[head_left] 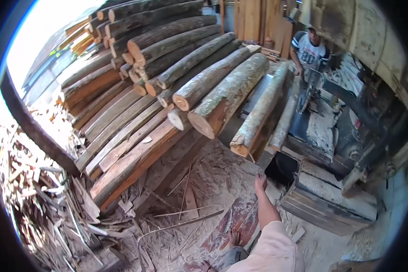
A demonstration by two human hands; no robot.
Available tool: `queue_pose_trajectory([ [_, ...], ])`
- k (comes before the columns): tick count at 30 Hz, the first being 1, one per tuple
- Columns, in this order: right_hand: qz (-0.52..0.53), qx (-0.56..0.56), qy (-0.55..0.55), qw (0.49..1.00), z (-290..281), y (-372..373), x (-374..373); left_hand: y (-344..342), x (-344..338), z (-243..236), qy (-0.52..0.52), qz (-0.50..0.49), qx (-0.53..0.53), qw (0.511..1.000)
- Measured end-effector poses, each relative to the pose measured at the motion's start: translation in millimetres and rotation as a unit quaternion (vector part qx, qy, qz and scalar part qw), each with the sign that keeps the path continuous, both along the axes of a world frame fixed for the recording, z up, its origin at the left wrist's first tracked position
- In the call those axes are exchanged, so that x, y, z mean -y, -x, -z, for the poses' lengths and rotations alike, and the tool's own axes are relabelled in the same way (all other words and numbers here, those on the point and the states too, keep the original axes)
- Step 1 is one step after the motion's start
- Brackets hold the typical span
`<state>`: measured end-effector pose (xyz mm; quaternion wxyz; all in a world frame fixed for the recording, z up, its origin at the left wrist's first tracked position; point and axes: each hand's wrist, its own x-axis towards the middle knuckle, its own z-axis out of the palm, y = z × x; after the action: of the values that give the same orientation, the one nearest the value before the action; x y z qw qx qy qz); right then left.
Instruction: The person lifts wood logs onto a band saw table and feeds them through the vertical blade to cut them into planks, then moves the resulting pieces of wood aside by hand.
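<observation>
My right hand [260, 181] reaches forward at the end of an outstretched bare arm, below a pale pink sleeve [276, 249]. It is just short of the sawn end of a long half-cut log [258, 113] with bark on top, and appears apart from it. The fingers are small and foreshortened, so their grip is unclear; nothing plainly shows in them. Beside that log lies a thinner bark-covered log [285, 120]. Left of it, a thick mottled log [231, 95] rests on the pile. My left hand is out of view.
A tall stack of logs [163, 43] fills the back left. Scrap wood [36, 181] heaps at the left. A co-worker [310, 50] stands behind dusty sawing machinery [313, 122]. A dark opening [281, 167] adjoins a timber block [331, 204]. A bent strip [181, 223] lies on sawdust-covered ground.
</observation>
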<state>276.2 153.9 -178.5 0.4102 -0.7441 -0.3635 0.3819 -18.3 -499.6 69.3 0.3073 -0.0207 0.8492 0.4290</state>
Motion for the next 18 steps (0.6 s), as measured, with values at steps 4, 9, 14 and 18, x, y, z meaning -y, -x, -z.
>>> queue_pose_trajectory([
  [4,-0.217,-0.157,0.293,0.918,45.0,44.5,156.4,-107.3,152.2,-1.2,-0.005,-0.184,-0.055,0.981],
  [9,-0.456,-0.062,0.482,0.745,60.6,141.6,322.1,-161.2,208.2,3.1,0.019,-0.498,-0.125,0.858],
  [14,-0.666,0.021,0.412,0.622,-18.4,219.1,395.3,-107.6,292.9,5.5,0.132,-0.643,-0.248,0.713],
  [18,-0.704,0.019,0.275,0.655,-57.3,251.4,374.2,8.6,274.4,-41.9,-0.178,-0.443,-0.201,0.856],
])
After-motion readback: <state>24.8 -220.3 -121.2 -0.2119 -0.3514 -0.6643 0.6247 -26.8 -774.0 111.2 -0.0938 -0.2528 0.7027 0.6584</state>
